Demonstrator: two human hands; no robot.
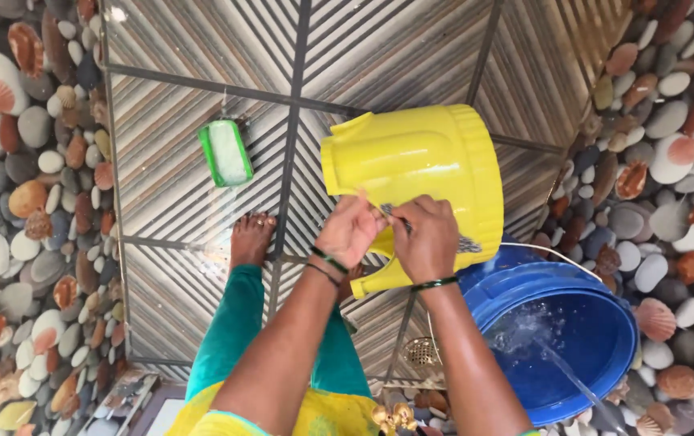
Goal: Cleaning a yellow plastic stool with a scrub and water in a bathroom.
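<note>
Yellow jug (419, 173) on side; mouth faces lower-right | left hand (349, 232) grips handle | right hand (425, 238) grips scrubber (464, 242)

Both forearms reach forward and meet in front of the body, bangles at each wrist. The left hand (349, 232) is curled, fingers bent inward, knuckles up. The right hand (427, 240) sits just beside it, touching, fingers closed in a pinch. One bare foot (250, 238) stands left of the left hand.
</note>
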